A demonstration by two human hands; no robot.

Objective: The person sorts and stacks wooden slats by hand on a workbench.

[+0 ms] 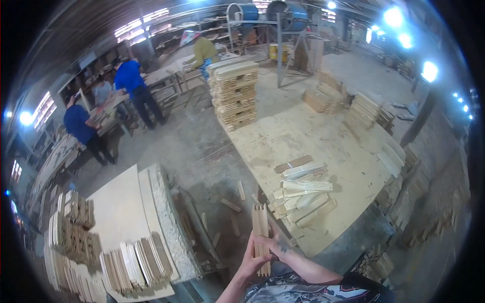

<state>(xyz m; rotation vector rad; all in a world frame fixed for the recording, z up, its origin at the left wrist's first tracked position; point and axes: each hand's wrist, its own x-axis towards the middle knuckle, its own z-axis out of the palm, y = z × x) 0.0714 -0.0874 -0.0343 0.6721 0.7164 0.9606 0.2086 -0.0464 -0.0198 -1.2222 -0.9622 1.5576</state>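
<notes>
A small bundle of wooden slats (260, 222) stands nearly upright in front of my body, with grooved ends at the top. My left hand (250, 258) is closed round its lower left side. From the right, my right hand (276, 243) wraps across the same bundle, its fingers partly hidden. Just beyond my hands, a loose pile of wooden slats (306, 190) lies on the near edge of a large plywood table (348, 202).
A tall stack of slats (234, 93) rises at the table's far left corner. More slats (136, 265) stand in rows on a left-hand board (118, 207). Offcuts (231, 205) litter the floor between. Several people (132, 83) work at benches behind.
</notes>
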